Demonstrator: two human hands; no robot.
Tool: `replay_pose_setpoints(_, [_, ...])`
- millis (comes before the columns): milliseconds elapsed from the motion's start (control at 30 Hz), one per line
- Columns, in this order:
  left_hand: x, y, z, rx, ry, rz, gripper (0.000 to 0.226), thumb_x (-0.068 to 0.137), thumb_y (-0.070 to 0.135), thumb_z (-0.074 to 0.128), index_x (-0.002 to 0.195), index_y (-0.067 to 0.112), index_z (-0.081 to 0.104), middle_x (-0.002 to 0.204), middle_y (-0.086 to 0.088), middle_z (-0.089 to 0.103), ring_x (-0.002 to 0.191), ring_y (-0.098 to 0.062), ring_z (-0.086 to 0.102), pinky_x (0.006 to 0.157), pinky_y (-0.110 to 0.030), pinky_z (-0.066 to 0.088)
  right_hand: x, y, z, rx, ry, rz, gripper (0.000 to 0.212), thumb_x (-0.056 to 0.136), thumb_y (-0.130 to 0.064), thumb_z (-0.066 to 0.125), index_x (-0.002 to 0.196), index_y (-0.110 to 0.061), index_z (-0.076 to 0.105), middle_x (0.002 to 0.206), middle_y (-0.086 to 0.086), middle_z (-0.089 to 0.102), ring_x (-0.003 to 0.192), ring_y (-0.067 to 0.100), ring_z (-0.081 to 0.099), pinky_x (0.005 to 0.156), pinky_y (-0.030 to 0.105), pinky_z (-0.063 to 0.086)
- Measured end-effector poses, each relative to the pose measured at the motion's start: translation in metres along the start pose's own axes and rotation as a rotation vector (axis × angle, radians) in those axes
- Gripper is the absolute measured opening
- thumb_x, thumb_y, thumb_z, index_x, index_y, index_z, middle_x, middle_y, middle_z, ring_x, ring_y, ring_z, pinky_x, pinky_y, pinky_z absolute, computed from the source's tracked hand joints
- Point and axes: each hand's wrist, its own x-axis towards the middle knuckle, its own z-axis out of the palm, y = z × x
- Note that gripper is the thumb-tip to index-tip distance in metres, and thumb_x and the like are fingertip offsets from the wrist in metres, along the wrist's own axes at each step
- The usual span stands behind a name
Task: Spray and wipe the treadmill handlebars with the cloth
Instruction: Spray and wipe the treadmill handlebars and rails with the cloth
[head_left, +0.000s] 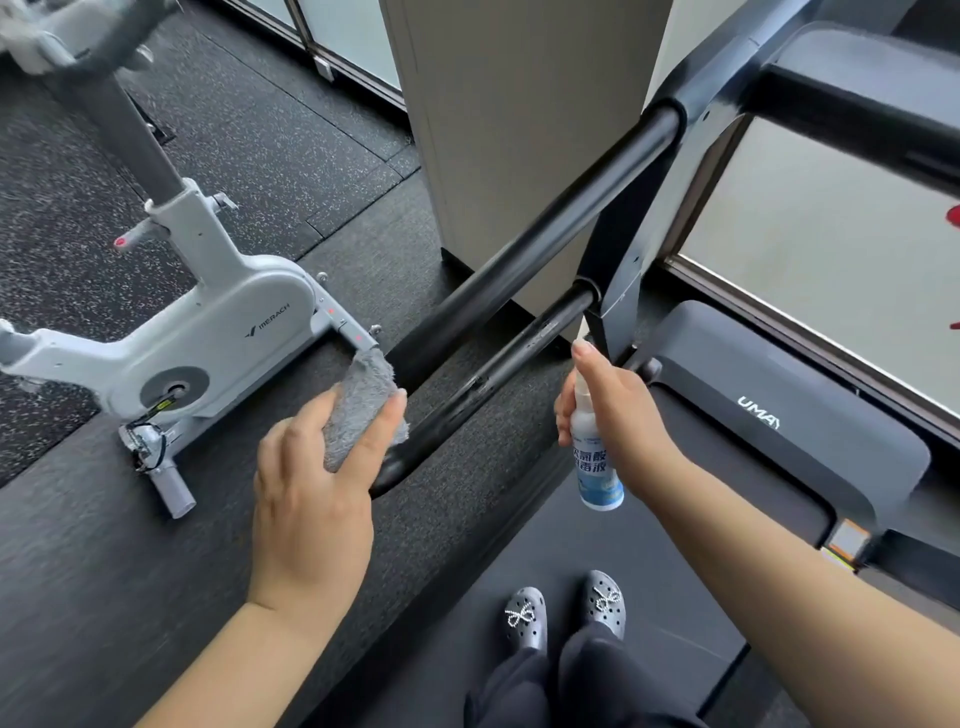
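Seen from above, a person stands on a treadmill belt (597, 561). The left hand (311, 499) clamps a folded grey cloth (363, 405), which rests against the near end of the black left handlebar (530, 254). That bar's long axis runs up and to the right, away from the cloth, towards the console. The right hand (618, 415) is wrapped around a small white spray bottle (597, 467), forefinger on top, nozzle close to a thinner lower bar (498, 369). The nozzle is hidden, and the right handlebar is out of view.
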Motion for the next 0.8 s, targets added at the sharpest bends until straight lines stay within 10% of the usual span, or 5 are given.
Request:
replay_pose_setpoints(367, [-0.027, 0.035, 0.035, -0.157, -0.036, 0.095, 0.046, 0.1, 0.013, 0.021, 0.134, 0.029, 0.048, 0.126, -0.01, 0.043, 0.101, -0.033, 0.048, 0.086, -0.048, 0.047, 0.046, 0.044, 0.041, -0.124, -0.065, 0.022, 0.058, 0.092, -0.047, 0.047, 0.048, -0.009, 0.05, 0.053, 0.015, 0.056, 0.048, 0.026, 0.053, 0.056, 0.029, 0.048])
replay_pose_setpoints(800, [-0.022, 0.038, 0.069, -0.154, -0.188, -0.039, 0.083, 0.066, -0.013, 0.068, 0.135, 0.029, 0.051, 0.127, -0.012, 0.045, 0.101, -0.031, 0.044, 0.077, -0.05, 0.052, 0.106, 0.065, 0.025, -0.225, 0.036, 0.04, 0.055, 0.082, -0.053, 0.044, 0.048, -0.011, 0.05, 0.043, 0.003, 0.057, 0.044, 0.024, 0.054, 0.068, 0.045, 0.057])
